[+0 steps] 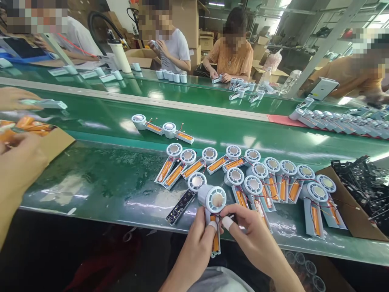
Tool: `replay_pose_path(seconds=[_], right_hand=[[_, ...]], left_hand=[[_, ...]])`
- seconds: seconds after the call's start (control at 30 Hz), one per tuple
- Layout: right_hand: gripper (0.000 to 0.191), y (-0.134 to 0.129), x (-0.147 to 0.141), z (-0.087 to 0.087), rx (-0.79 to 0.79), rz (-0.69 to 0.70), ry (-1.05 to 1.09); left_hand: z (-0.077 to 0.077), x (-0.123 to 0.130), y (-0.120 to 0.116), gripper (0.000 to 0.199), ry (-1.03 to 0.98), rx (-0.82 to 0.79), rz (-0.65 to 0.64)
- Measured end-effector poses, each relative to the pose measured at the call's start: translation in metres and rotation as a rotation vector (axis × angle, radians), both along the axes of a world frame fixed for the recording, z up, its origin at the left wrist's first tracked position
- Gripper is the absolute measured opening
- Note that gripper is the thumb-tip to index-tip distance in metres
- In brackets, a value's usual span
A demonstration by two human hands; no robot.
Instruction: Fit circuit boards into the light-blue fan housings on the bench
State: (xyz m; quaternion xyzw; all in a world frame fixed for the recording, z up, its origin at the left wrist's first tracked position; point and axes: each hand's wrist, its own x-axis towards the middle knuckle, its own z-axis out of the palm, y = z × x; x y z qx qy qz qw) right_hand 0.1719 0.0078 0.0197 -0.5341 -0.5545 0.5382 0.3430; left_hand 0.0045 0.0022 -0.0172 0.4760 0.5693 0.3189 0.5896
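Observation:
At the bench's front edge I hold a light blue device (pixel 216 199) with a round slotted head and an open handle that carries an orange battery (pixel 216 243). My left hand (pixel 196 239) is wrapped round the handle, its thumb on the battery side. My right hand (pixel 251 229) pinches at the neck just below the head; what lies between its fingertips is too small to make out. Both thumbs have white coverings. Left of the held device lies a similar one (pixel 197 181) with a black circuit board (pixel 180 207) over its handle.
Several like devices (pixel 285 186) with loose wires lie right and beyond. Two more (pixel 169 129) rest on the green belt (pixel 106 117). A carton of black parts (pixel 358 194) stands right. At left, another person's hands (pixel 21 158) are over a box of orange batteries (pixel 33 125). People sit opposite.

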Motion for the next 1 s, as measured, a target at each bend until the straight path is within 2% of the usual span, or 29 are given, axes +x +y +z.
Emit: replay_pose_path(seconds=[0.1,0.17,0.3,0.47,0.57,0.7,0.77,0.83,0.9,1.0], right_hand=[[0.023,0.0,-0.004,-0.007,-0.126,-0.058,0.3],[0.027,0.002,-0.005,-0.01,-0.194,-0.093,0.447],[0.029,0.002,-0.003,-0.009,-0.24,-0.094,0.521],[0.029,-0.008,-0.001,-0.001,-0.087,-0.054,0.316],[0.029,-0.013,-0.003,-0.003,0.025,-0.084,0.126],[0.03,-0.014,-0.005,-0.015,0.2,-0.204,-0.202],[0.025,-0.012,-0.004,-0.016,0.279,-0.201,-0.424],[0.022,-0.009,-0.001,-0.012,0.335,-0.106,-0.64],[0.026,-0.006,0.002,-0.002,0.348,0.093,-0.767],[0.014,-0.003,0.006,0.014,0.322,0.434,-0.744]], left_hand=[[0.0,-0.002,-0.002,0.033,-0.07,-0.013,0.01],[0.002,-0.005,-0.001,0.033,-0.119,0.027,-0.032],[0.005,-0.01,0.001,0.034,-0.123,0.073,-0.152],[0.004,-0.009,0.005,0.028,0.053,0.17,-0.133],[0.001,-0.006,0.006,0.029,0.095,0.201,-0.095],[-0.002,-0.002,0.005,0.036,0.116,0.185,-0.014],[-0.002,-0.001,0.005,0.037,0.115,0.168,0.011],[-0.001,-0.001,0.005,0.036,0.107,0.161,0.026],[0.002,-0.003,0.006,0.035,0.094,0.163,0.032],[0.007,-0.005,0.008,0.033,0.051,0.13,0.023]])
